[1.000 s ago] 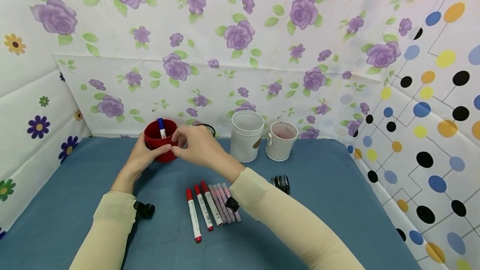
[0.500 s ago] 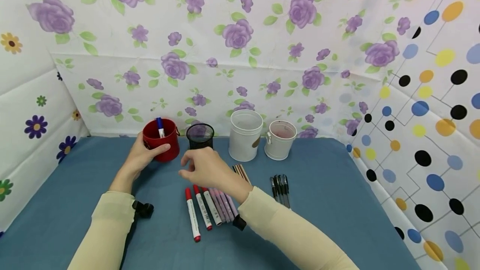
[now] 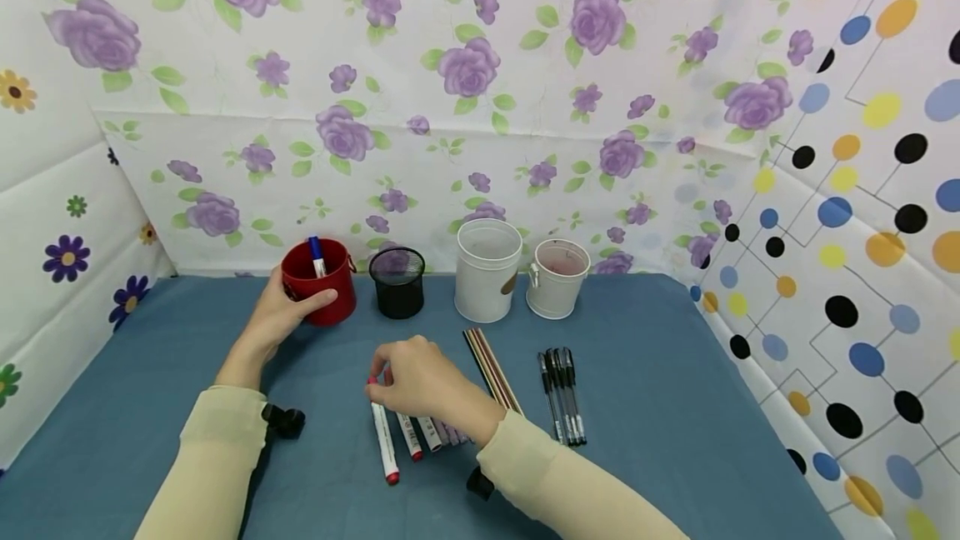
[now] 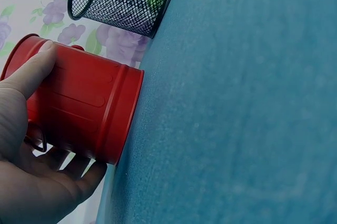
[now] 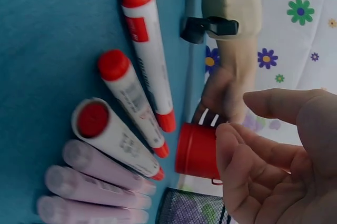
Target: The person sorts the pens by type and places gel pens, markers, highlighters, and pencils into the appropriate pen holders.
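My left hand [image 3: 276, 317] holds a small red metal bucket [image 4: 89, 98], thumb on the near side and fingers round the other. A blue-capped marker [image 3: 317, 257] leans inside the bucket. Above the caps of the red markers hovers my right hand [image 3: 423, 377]; its fingers are loosely bent, thumb apart, with nothing between them in the right wrist view. Three red-capped white markers [image 5: 150, 56] lie side by side on the blue cloth. Beside them is a row of pale purple pens [image 5: 95, 186], partly hidden by the right hand in the head view.
Along the back stand a black mesh pen holder [image 3: 399, 294], a tall white bucket [image 3: 487, 282] and a smaller white bucket [image 3: 557, 286]. Several pencils [image 3: 491, 365] and several black-capped pens [image 3: 561, 394] lie right of the markers. Patterned cloth walls [image 3: 420, 48] enclose the table.
My right hand has moved from the red bucket's rim, down and right, to above the red markers. The mesh holder and pencils have come into sight. My left hand stays on the bucket.
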Demonstrator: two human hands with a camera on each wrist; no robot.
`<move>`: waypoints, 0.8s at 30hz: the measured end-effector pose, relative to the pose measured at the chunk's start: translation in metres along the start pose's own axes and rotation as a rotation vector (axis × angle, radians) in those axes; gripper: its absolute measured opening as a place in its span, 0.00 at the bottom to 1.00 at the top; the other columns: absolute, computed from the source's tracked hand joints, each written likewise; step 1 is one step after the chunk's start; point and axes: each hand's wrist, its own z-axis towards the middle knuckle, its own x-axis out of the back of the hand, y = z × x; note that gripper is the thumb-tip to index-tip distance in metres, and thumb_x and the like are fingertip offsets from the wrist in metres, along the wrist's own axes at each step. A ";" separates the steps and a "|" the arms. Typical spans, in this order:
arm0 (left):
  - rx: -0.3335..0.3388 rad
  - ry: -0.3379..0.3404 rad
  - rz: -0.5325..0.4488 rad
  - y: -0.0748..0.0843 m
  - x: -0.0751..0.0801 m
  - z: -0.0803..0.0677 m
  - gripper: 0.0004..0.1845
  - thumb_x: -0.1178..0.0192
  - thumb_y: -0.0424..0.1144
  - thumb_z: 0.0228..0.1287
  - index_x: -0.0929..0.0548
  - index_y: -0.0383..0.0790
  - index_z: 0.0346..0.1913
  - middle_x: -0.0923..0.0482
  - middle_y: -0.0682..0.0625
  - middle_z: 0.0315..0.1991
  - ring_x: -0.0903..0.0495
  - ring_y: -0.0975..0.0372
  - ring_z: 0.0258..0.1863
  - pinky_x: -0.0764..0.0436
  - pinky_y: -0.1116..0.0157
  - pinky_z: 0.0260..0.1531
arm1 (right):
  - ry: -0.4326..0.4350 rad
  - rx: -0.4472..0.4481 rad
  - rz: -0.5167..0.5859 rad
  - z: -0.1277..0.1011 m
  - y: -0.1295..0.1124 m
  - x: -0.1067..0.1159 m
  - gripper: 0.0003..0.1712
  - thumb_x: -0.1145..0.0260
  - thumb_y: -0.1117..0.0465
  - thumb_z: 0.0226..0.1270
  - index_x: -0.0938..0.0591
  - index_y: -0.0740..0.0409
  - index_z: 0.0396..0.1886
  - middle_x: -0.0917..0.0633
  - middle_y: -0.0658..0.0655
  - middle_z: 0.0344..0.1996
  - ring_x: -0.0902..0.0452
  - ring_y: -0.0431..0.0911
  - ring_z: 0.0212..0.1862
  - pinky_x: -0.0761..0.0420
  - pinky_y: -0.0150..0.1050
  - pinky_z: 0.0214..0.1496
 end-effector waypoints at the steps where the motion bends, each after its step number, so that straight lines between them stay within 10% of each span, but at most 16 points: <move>1: -0.002 0.003 0.001 -0.004 0.000 0.002 0.58 0.29 0.50 0.72 0.62 0.41 0.87 0.52 0.33 0.84 0.47 0.38 0.80 0.37 0.33 0.74 | -0.004 -0.010 -0.009 -0.001 0.000 -0.002 0.08 0.27 0.54 0.74 0.10 0.53 0.45 0.21 0.44 0.19 0.28 0.36 0.18 0.28 0.28 0.20; 14: -0.008 0.013 0.011 -0.012 0.000 0.005 0.59 0.29 0.52 0.71 0.62 0.42 0.87 0.50 0.34 0.84 0.46 0.39 0.80 0.36 0.34 0.74 | -0.035 -0.058 -0.103 -0.009 0.001 -0.020 0.08 0.26 0.52 0.74 0.10 0.51 0.41 0.23 0.44 0.16 0.28 0.38 0.19 0.30 0.32 0.23; 24: -0.019 0.008 0.005 -0.008 0.002 0.003 0.58 0.29 0.50 0.72 0.61 0.42 0.87 0.50 0.34 0.84 0.46 0.39 0.80 0.35 0.34 0.73 | -0.034 -0.079 -0.321 -0.005 -0.005 -0.033 0.24 0.25 0.46 0.70 0.21 0.48 0.16 0.24 0.46 0.16 0.29 0.39 0.25 0.27 0.34 0.28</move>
